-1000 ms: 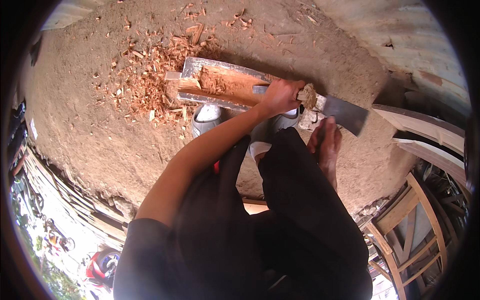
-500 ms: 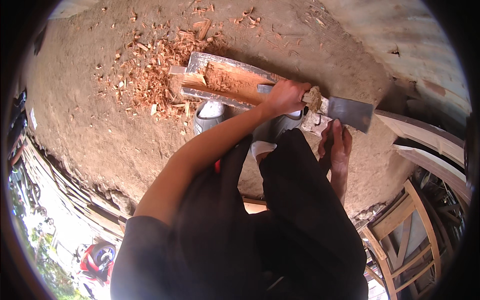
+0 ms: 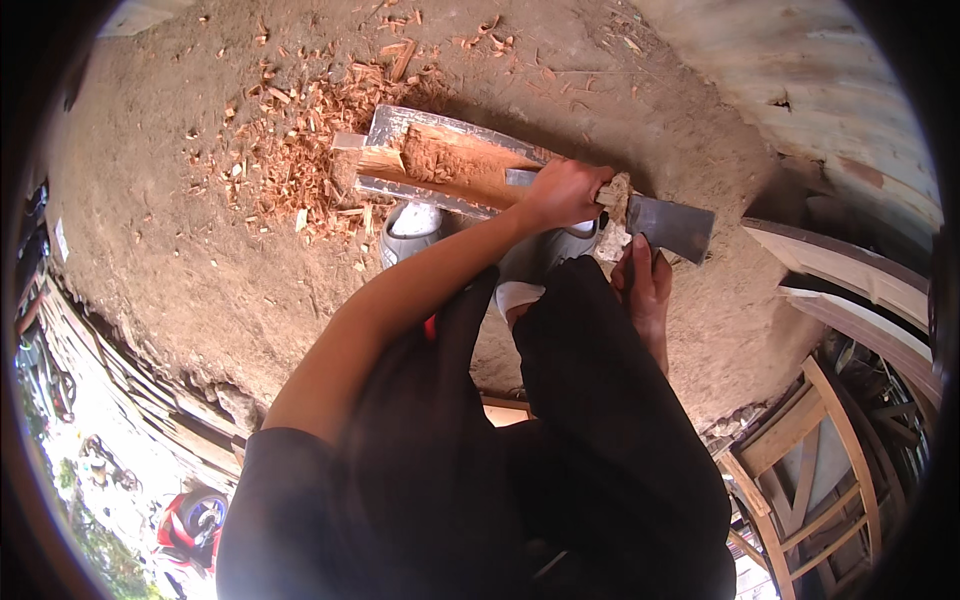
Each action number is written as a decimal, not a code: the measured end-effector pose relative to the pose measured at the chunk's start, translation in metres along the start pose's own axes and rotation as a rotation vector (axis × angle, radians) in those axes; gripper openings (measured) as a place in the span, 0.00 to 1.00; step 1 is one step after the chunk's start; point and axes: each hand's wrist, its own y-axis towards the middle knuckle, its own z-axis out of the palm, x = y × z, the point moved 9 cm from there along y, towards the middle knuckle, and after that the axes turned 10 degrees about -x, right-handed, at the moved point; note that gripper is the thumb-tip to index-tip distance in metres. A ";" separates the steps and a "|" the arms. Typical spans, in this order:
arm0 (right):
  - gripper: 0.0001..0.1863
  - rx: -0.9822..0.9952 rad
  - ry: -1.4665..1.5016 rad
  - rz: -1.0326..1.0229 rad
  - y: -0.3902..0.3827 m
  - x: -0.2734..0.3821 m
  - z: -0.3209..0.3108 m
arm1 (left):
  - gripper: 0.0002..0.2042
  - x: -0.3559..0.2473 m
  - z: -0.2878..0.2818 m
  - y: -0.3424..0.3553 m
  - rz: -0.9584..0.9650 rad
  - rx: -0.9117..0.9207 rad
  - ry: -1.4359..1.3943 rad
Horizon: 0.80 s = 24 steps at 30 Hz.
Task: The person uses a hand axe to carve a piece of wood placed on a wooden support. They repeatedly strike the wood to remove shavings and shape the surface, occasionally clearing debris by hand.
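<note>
My left hand (image 3: pixel 568 193) is closed around a chisel, whose flat metal tip (image 3: pixel 519 177) sticks out to the left and whose frayed, pale butt end (image 3: pixel 617 190) shows to the right. Beneath the hand lies a hollowed wooden piece (image 3: pixel 480 178) with worn, whitish edges and loose shavings in its hollow. My right hand (image 3: pixel 645 285) is closed on a tool with a broad dark metal blade (image 3: pixel 672 228), fingertips at the blade's lower edge; its handle is mostly hidden. The blade meets the chisel's butt end. A whitish, weathered block (image 3: pixel 612 242) shows below it.
Reddish wood shavings (image 3: pixel 310 150) litter the dirt floor at the far left. My shoes (image 3: pixel 412 232) stand against the wooden piece. Curved boards (image 3: pixel 840 255) and a wooden frame (image 3: pixel 815 470) lean at the right, below a corrugated metal sheet (image 3: pixel 790 95). A red motorcycle (image 3: pixel 190 520) stands at lower left.
My right hand has moved left with the broad blade, which now sits closer against the chisel's butt end. My left hand keeps its hold on the chisel, and the view has shifted slightly.
</note>
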 end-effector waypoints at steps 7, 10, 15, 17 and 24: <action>0.24 -0.143 0.202 -0.068 -0.004 0.021 -0.012 | 0.12 -0.001 -0.006 0.000 0.013 -0.045 0.003; 0.23 0.026 -0.098 0.068 0.001 0.010 -0.007 | 0.12 -0.001 -0.005 0.001 -0.022 -0.004 -0.025; 0.23 -0.042 -0.033 -0.025 0.000 0.038 -0.024 | 0.13 0.003 -0.004 -0.006 -0.015 -0.003 0.031; 0.24 -0.148 0.123 -0.061 -0.007 0.033 -0.019 | 0.13 0.002 -0.001 0.000 -0.001 -0.003 0.019; 0.24 0.032 0.068 0.000 0.003 0.013 -0.012 | 0.14 0.002 -0.007 -0.001 -0.007 0.045 0.041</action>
